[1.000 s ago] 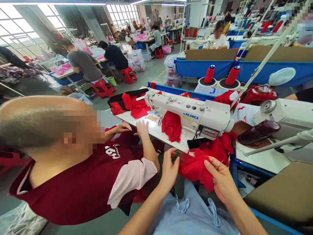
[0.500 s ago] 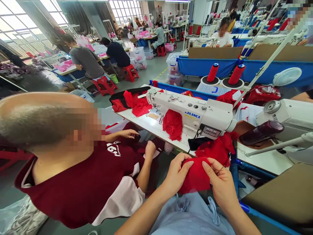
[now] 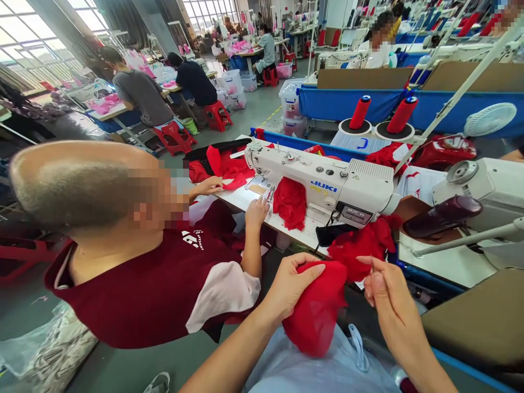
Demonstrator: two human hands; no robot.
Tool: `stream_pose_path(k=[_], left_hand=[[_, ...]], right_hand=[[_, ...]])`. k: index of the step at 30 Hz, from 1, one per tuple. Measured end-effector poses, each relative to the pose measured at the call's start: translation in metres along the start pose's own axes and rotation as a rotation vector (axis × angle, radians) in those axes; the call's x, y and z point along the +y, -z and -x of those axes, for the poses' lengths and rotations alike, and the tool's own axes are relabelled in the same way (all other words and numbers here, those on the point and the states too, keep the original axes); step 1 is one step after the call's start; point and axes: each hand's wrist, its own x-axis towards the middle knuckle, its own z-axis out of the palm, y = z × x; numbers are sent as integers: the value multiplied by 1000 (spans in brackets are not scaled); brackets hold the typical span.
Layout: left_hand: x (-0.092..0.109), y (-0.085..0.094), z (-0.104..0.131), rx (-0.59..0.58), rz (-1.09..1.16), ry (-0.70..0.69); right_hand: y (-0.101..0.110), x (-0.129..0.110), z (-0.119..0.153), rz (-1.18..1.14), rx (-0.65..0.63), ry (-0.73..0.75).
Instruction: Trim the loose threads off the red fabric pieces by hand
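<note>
A piece of thin red fabric (image 3: 317,308) hangs from my left hand (image 3: 292,284), pinched at its upper edge between thumb and fingers. My right hand (image 3: 388,295) is just to the right of the cloth, apart from it. Its index finger reaches out toward the left while the other fingers curl in, and I see nothing held there. Behind my hands, a heap of red fabric (image 3: 360,248) lies at the table's near right end. A white JUKI sewing machine (image 3: 319,180) stands beyond, with a bunched red cloth (image 3: 290,203) under its arm.
A co-worker in a dark red top (image 3: 155,295) sits close on my left, hands at the machine table (image 3: 241,199). Red thread cones (image 3: 360,113), a second machine (image 3: 483,188), a dark bottle (image 3: 442,215) and a cardboard sheet (image 3: 478,322) are on the right.
My right hand has let go of the red fabric and moved right; the cloth now hangs lower from my left hand. The co-worker's hands have moved up onto the machine table.
</note>
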Motion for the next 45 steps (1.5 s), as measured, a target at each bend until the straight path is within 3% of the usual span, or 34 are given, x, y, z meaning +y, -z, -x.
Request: stream_pose_path(k=[4, 7, 13, 19, 30, 37, 42, 45], left_hand=[[2, -3, 2, -25, 35, 78], [4, -6, 4, -57, 53, 101], [8, -7, 6, -84, 31, 96], [9, -5, 8, -98, -10, 48], [7, -2, 12, -99, -152, -30], [8, -2, 17, -117, -222, -118], [6, -2, 17, -110, -102, -50], [6, -1, 16, -94, -81, -28]], right_hand=[[9, -6, 7, 148, -184, 337], [7, -5, 10, 293, -216, 418], [7, 1, 9, 382, -175, 464], [7, -10, 6, 514, -148, 504], [9, -14, 6, 558, -123, 531], [7, -14, 11, 388, -166, 439], [4, -23, 6, 71, -168, 376], [6, -25, 4, 50, -149, 386]])
